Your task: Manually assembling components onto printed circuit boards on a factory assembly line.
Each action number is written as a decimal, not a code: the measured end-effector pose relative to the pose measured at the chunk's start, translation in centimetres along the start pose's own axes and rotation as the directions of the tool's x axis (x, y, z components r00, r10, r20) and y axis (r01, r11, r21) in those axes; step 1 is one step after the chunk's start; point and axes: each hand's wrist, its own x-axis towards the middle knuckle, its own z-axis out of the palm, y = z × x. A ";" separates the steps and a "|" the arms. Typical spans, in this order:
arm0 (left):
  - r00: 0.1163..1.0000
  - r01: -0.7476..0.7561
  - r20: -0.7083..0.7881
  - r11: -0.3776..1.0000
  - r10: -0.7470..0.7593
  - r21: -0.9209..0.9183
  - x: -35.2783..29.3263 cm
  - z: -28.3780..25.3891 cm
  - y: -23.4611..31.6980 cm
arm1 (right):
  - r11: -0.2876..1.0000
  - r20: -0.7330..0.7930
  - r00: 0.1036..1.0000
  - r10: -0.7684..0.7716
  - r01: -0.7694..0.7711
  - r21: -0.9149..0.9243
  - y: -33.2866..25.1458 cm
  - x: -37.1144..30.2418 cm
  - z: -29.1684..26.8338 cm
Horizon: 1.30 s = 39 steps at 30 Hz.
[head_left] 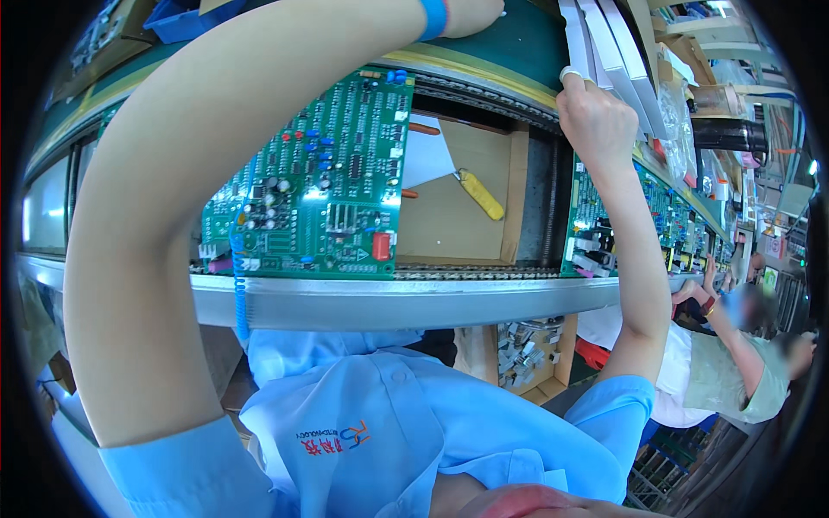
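My left hand (473, 17) reaches over the green mat at the far side, a blue band (434, 19) around its wrist. The top edge cuts off most of this hand; the part that shows looks closed, with a tiny white bit at the fingertips. My right hand (598, 123) is curled into a closed grip against the near end of several long white cartons (617, 43). Something white shows at its finger, and what lies inside the grip is hidden. Beneath my left forearm, a large green circuit board (350, 173) full of components rests on the conveyor rails.
A yellow-handled tool (481, 194) lies in a cardboard box (449, 229) between the rails. More circuit boards (596, 216) line the right. A coiled blue cord (240, 289) hangs over the metal front rail (414, 302). A co-worker's arm (734, 332) is at the right.
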 end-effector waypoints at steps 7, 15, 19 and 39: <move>0.944 -0.317 -0.052 0.938 0.326 0.140 -4.3 -7.2 0.2 | 0.996 0.115 0.992 0.044 -0.052 0.071 -1.6 1.5 -1.9; 0.999 0.013 -0.052 1.000 -0.013 0.001 -9.5 -18.8 2.4 | 0.861 0.129 0.975 0.181 -0.221 0.458 -2.9 6.5 2.6; 0.944 0.329 0.108 0.920 -0.313 -0.213 -15.9 -26.7 2.3 | 0.738 -0.051 0.988 0.145 -0.073 0.671 -4.9 9.3 3.1; 0.654 0.606 0.444 0.073 -0.612 -0.792 -32.4 -22.2 1.7 | 0.790 0.112 0.950 0.290 -0.304 0.533 -5.0 8.6 2.6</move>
